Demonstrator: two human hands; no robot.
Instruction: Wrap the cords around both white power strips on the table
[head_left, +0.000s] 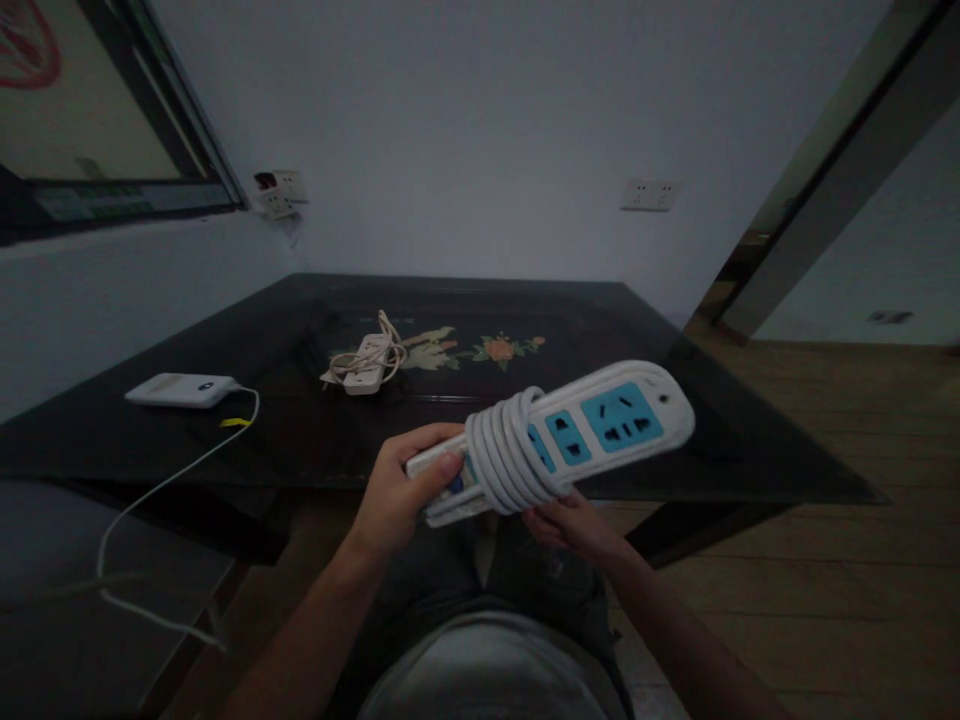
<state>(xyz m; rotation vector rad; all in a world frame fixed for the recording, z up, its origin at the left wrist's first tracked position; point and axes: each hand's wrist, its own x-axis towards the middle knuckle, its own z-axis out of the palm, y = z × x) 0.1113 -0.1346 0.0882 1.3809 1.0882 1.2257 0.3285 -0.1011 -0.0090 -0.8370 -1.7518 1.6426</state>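
A white power strip with blue socket panels is held tilted over the table's front edge, its right end higher. Its thick white cord is wound in several loops around the middle. My left hand is closed on the strip's left end, the thumb on top beside a dark blue switch. Under the strip, my right hand is closed at the lower side of the cord loops, with its fingers curled. The strip hides part of those fingers.
On the dark table lies a small white power strip tangled in its thin cord. A white power bank with a cable hanging over the edge is at the left. Wall sockets are behind; a window is at upper left.
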